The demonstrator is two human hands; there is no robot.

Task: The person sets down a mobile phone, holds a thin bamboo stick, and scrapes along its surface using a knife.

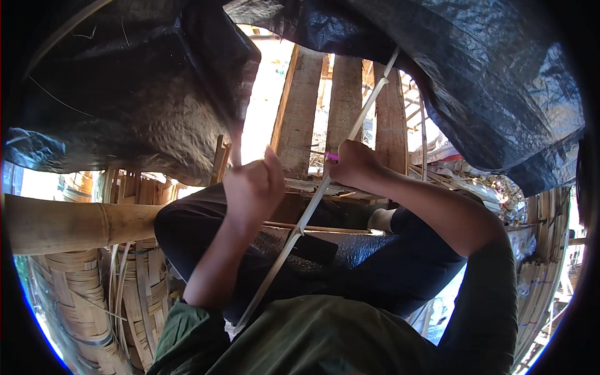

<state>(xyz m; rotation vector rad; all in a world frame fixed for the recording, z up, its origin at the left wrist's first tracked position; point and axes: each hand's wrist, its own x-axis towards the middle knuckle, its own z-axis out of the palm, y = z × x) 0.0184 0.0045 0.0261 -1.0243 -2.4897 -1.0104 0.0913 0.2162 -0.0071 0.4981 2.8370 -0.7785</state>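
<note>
A long pale bamboo strip [317,199] with raised nodes slants from my lap up past my right hand toward the upper right. My right hand [355,165] is closed at the strip, gripping a small purple-pink thing [331,156]. A thin dark line runs left from it; its kind is unclear. To the left of the strip, my left hand [253,189] is raised, apart from the strip. Blur smears its fingers, and whether it holds anything is hidden.
Wooden planks [345,94] with gaps lie ahead. Black plastic sheeting [134,94] hangs overhead on both sides. A thick bamboo pole [81,225] reaches my knee at left. Woven bamboo baskets [84,300] stand below it. A dark flat object [315,250] lies between my legs.
</note>
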